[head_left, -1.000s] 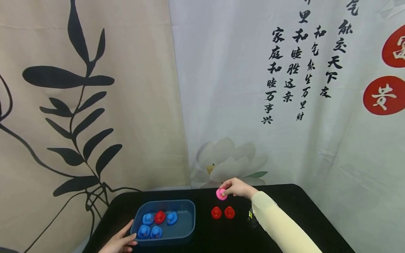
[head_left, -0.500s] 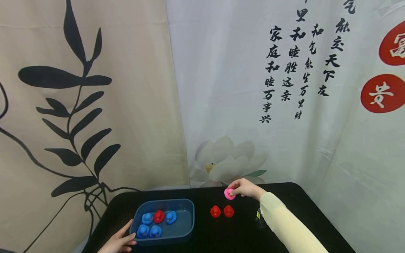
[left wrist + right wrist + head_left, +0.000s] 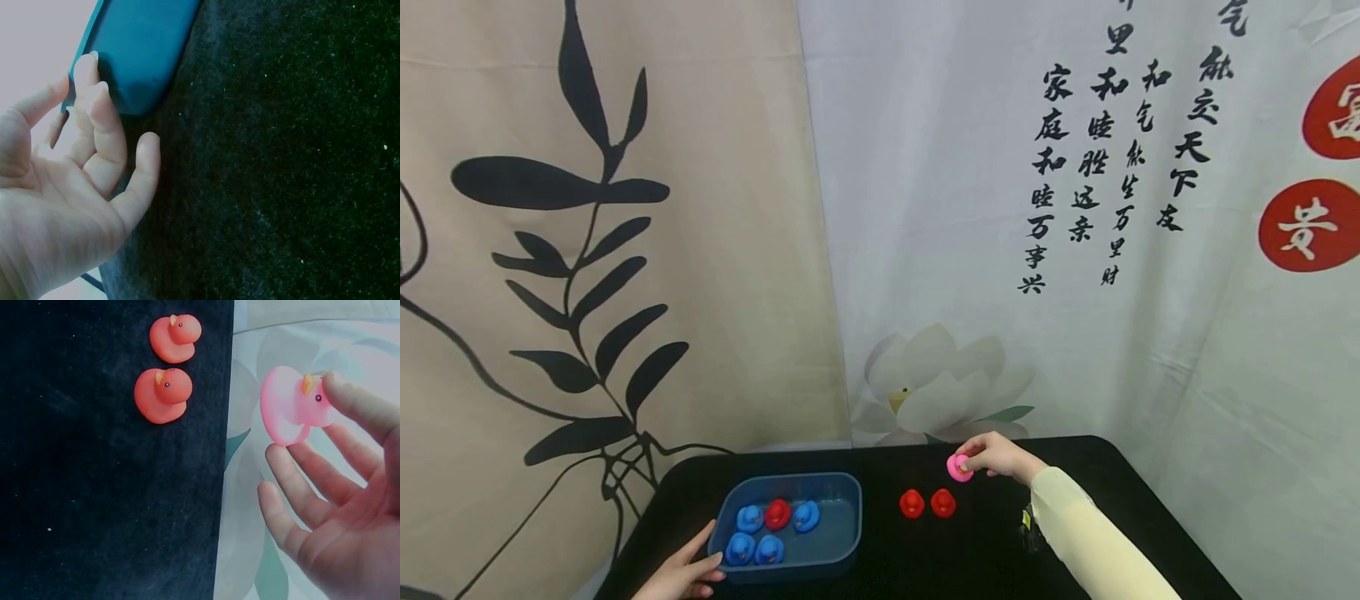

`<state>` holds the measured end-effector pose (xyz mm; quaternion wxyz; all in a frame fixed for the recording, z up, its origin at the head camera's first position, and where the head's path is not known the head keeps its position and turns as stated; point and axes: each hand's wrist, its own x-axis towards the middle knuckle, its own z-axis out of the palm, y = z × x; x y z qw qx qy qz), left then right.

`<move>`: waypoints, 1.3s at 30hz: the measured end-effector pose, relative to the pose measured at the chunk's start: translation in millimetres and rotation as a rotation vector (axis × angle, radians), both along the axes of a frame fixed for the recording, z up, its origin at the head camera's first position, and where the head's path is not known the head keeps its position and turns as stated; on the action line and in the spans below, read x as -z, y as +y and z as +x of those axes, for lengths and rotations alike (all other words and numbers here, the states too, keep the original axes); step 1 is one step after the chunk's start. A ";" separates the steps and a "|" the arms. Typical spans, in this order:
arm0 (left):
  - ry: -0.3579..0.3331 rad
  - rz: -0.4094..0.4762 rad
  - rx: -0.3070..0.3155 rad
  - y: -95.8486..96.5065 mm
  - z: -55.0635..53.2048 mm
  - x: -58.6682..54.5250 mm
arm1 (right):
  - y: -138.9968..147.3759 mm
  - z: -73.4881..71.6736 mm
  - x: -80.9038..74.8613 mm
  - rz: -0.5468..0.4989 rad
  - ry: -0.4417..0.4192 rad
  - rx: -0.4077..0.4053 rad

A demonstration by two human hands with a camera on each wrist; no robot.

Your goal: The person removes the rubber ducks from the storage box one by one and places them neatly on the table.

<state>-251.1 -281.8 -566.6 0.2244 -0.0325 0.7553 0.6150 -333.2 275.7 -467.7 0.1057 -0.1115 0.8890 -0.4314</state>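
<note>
In the head view my right hand (image 3: 1000, 457) pinches a pink rubber duck (image 3: 955, 467) between thumb and fingers over the table's far side. The right wrist view shows the duck (image 3: 281, 403) with its orange beak facing the thumb. Two red rubber ducks (image 3: 912, 504) sit side by side on the table, nearer to me and left of that hand. My left hand (image 3: 677, 575) grips the near left corner of a blue tray (image 3: 831, 533), thumb and fingers on either side of its wall. Inside the tray are several blue ducks (image 3: 749, 518) and one red duck (image 3: 777, 514).
A black cloth-covered table (image 3: 955, 567) bears everything. Behind it hangs a printed curtain (image 3: 925, 208) with dark leaves, a lotus and black writing. A small black item with a yellow-green mark (image 3: 1028, 537) shows beside my right sleeve (image 3: 1086, 533).
My right hand has moved rightward and slightly nearer with the pink duck, from behind the red ducks to their back right. The left hand and tray have stayed in place.
</note>
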 end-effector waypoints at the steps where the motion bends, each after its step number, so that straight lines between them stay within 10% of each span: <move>1: -0.003 0.001 -0.002 0.4 0.1 -0.4 | 1.8 0.1 1.3 0.002 -0.002 0.006; 39: 0.002 0.036 0.018 1.8 2.7 -3.6 | 29.0 12.3 51.4 -0.072 0.022 0.096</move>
